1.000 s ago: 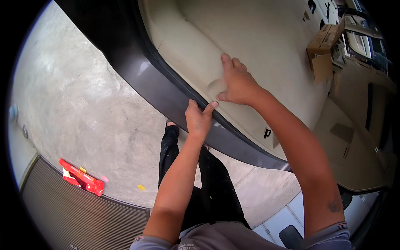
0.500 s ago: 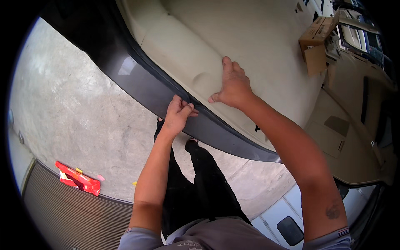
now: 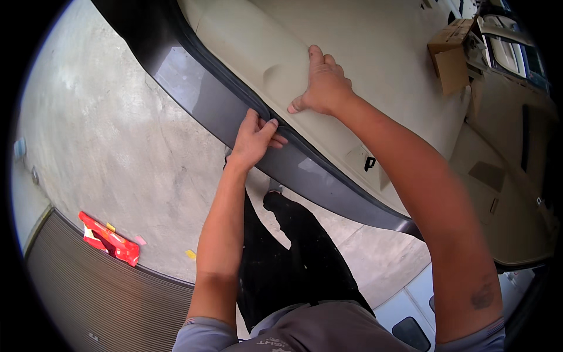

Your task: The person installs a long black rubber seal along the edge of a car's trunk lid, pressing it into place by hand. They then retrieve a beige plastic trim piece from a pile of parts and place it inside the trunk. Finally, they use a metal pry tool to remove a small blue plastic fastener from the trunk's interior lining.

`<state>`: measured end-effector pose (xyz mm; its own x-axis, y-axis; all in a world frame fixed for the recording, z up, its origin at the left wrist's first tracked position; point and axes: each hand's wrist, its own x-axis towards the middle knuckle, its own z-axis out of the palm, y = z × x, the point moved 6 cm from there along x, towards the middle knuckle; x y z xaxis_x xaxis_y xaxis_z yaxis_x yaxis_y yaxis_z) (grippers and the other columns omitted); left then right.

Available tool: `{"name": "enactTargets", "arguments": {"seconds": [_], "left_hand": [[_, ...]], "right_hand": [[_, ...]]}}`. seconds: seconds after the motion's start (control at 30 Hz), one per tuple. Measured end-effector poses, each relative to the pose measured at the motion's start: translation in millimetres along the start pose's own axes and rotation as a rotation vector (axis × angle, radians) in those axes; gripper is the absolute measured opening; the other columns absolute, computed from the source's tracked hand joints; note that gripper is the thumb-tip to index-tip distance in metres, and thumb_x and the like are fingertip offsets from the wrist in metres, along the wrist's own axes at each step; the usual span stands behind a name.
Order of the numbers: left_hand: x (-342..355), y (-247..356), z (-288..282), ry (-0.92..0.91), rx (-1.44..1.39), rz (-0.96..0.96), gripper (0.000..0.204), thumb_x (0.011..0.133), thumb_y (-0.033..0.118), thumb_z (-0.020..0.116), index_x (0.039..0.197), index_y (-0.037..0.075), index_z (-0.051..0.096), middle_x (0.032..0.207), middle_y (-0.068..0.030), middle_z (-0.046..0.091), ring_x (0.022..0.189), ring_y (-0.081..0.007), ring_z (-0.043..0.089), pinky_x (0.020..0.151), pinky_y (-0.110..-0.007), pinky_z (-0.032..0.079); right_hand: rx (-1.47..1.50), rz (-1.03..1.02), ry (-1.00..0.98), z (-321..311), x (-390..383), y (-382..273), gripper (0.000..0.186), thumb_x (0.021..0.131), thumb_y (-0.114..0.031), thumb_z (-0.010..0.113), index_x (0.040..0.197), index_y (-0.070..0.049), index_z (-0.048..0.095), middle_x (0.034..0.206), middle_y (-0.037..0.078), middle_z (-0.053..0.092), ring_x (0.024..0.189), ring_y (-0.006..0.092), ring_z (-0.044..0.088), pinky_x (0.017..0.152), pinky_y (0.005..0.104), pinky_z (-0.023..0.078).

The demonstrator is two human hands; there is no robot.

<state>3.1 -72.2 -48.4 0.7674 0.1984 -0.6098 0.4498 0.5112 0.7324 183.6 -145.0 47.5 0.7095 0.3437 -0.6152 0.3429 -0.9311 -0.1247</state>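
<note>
My left hand point(image 3: 256, 139) is closed at the black rubber seal point(image 3: 329, 161) along the edge of a vehicle opening, thumb and fingertips pinching it. The seal runs between a dark grey painted sill point(image 3: 208, 97) and a beige moulded trim panel point(image 3: 375, 76). Farther in, my right hand point(image 3: 325, 85) rests on the beige panel beside a shallow round dimple, its thumb spread away from the stretched fingers. Nothing shows in that hand. The left fingertips are partly hidden behind the thumb and the seal.
A black fitting point(image 3: 369, 163) sits on the beige panel near my right forearm. An opened cardboard box point(image 3: 451, 56) stands far right. On the concrete floor point(image 3: 117, 129) lie a red wrapper point(image 3: 110, 239) and a yellow scrap point(image 3: 190, 254), beside a ribbed brown surface point(image 3: 102, 293).
My left hand has shifted slightly along the seal toward the right, still pinching. The right hand has slid a little right on the panel. The whole view has shifted, uncovering more of the black fitting.
</note>
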Motion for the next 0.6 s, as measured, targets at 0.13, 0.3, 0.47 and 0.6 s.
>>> {"name": "enactTargets", "arguments": {"seconds": [0.13,0.3,0.47,0.6], "left_hand": [[-22,2,9,-0.057,-0.030,0.070,0.059,0.093,0.042,0.074,0.113,-0.006,0.046,0.093,-0.0134,0.061,0.070,-0.0207,0.069,0.056,-0.030,0.057],[-26,-9,52,0.464,0.438,0.064,0.061,0.086,0.048,0.080,0.096,-0.005,0.050,0.085,-0.0206,0.066,0.085,-0.0297,0.069,0.076,-0.044,0.055],[-9,-40,47,0.420,0.098,0.218,0.052,0.088,0.040,0.080,0.093,-0.004,0.052,0.091,-0.0241,0.069,0.084,-0.0306,0.067,0.080,-0.043,0.053],[-9,-40,49,0.378,0.057,0.156,0.051,0.087,0.040,0.080,0.092,-0.003,0.053,0.088,-0.0196,0.067,0.081,-0.0267,0.065,0.078,-0.040,0.053]], "right_hand": [[-0.014,0.030,0.013,0,3,4,0.128,0.054,-0.038,0.099,0.155,-0.012,0.024,0.142,0.017,0.050,0.135,0.0371,0.049,0.103,0.0515,0.047],[0.007,-0.056,0.079,5,11,9,0.130,0.055,-0.039,0.098,0.156,-0.010,0.022,0.144,0.018,0.049,0.135,0.0372,0.049,0.104,0.0496,0.048],[0.039,-0.146,0.077,10,10,7,0.131,0.054,-0.042,0.098,0.154,-0.002,0.023,0.145,0.024,0.046,0.134,0.0426,0.049,0.107,0.0497,0.047],[-0.111,-0.248,0.074,17,-9,41,0.135,0.053,-0.043,0.099,0.153,0.002,0.020,0.144,0.030,0.042,0.134,0.0466,0.045,0.109,0.0485,0.046]]}}
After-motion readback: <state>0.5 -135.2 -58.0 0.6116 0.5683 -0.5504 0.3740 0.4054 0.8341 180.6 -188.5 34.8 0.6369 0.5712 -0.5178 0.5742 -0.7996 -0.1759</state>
